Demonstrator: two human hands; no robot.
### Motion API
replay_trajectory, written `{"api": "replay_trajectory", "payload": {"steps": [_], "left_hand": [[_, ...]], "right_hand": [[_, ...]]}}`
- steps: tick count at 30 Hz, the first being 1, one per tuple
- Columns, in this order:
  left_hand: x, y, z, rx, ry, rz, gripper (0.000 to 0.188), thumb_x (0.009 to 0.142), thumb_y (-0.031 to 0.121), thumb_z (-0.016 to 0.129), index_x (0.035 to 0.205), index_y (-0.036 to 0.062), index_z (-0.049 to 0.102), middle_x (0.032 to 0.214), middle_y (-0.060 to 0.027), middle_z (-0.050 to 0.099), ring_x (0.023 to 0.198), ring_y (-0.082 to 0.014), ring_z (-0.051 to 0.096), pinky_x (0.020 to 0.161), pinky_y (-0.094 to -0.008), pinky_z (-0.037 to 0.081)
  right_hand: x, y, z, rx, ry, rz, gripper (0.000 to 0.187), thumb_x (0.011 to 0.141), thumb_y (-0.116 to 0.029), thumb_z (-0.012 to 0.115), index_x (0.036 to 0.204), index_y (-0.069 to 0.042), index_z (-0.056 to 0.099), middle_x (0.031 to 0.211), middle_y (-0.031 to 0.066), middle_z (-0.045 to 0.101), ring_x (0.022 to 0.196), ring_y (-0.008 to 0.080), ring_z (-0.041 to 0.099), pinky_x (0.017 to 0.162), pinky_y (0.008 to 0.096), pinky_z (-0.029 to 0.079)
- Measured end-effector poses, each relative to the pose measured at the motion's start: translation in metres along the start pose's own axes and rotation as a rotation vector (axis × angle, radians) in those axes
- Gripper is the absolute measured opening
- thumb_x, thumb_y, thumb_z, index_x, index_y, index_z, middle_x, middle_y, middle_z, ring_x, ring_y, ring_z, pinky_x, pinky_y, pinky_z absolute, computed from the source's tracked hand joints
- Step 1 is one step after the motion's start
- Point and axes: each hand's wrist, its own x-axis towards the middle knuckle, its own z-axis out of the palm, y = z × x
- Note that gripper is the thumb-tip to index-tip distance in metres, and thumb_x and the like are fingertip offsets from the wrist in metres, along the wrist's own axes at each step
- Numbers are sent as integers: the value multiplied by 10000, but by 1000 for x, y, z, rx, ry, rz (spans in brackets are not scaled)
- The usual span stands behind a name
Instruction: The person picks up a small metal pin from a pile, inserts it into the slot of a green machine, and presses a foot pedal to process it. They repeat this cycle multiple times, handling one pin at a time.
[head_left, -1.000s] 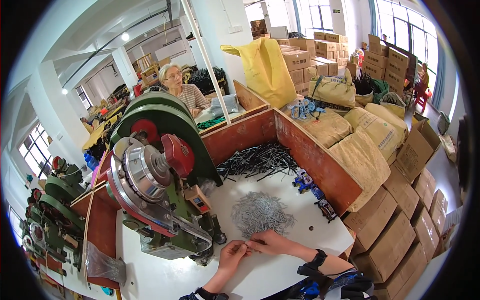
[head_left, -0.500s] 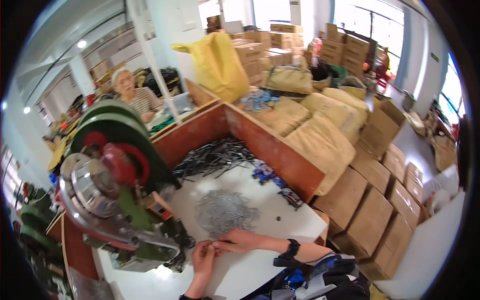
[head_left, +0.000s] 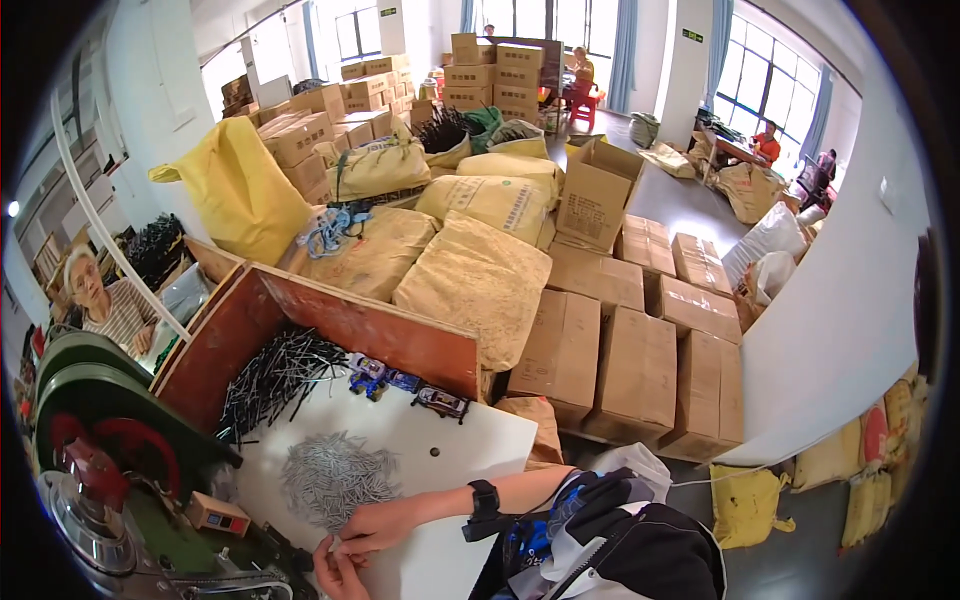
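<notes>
At the near edge of the white tabletop [head_left: 490,445], my left hand [head_left: 338,572] and my right hand [head_left: 378,525] meet with their fingertips pinched together. Whatever sits between the fingers is too small to make out. Just beyond my right hand lies a loose heap of short grey metal pins [head_left: 338,480]. Behind that heap, thin black strips [head_left: 278,378] are piled against the red-brown board wall [head_left: 370,318]. Small toy cars [head_left: 440,402] in blue, purple and dark colours stand along the same wall. A black band circles my right wrist.
A green machine with a shiny wheel [head_left: 85,525] stands close on my left. Beyond the wall are tan sacks [head_left: 475,285], a yellow sack [head_left: 240,190] and cardboard boxes [head_left: 635,380]. A person in a striped top [head_left: 120,310] is at the far left; others sit farther back.
My view has swung to the right, so the table, machine and hands now appear farther left and lower. Both hands remain together at the fingertips beside the pin heap.
</notes>
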Motion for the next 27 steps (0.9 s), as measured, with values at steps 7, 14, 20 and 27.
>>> {"api": "replay_trajectory", "payload": {"steps": [7, 14, 20, 27], "left_hand": [[-3, 15, -2, 6, -15, -41, 321, 971, 264, 557, 1131, -8, 614, 897, -72, 664, 703, -132, 585, 618, -260, 485], [-1, 1, -5, 41, 8, -34, 324, 970, 274, 561, 1092, -19, 626, 902, -80, 658, 750, -147, 584, 658, -282, 487], [-3, 10, -5, -114, -6, -122, 333, 965, 285, 573, 1087, -21, 622, 891, -73, 636, 772, -147, 564, 688, -284, 478], [-1, 2, -10, -137, -62, -101, 333, 952, 286, 600, 1071, -24, 616, 878, -56, 616, 763, -145, 548, 693, -280, 470]], "right_hand": [[0, 7, -3, -51, -37, -47, 451, 992, -356, 433, 765, -21, 632, 631, 64, 610, 581, 184, 580, 571, 328, 461], [1, 14, 3, -43, -54, -35, 447, 991, -363, 436, 770, -31, 637, 647, 64, 610, 583, 178, 578, 566, 327, 456], [2, 16, 5, 5, 22, -49, 441, 995, -358, 440, 772, -25, 625, 645, 68, 602, 586, 186, 575, 565, 328, 453], [2, 9, 2, -35, 90, -48, 437, 992, -340, 457, 748, 0, 584, 640, 110, 589, 582, 232, 570, 563, 352, 446]]}}
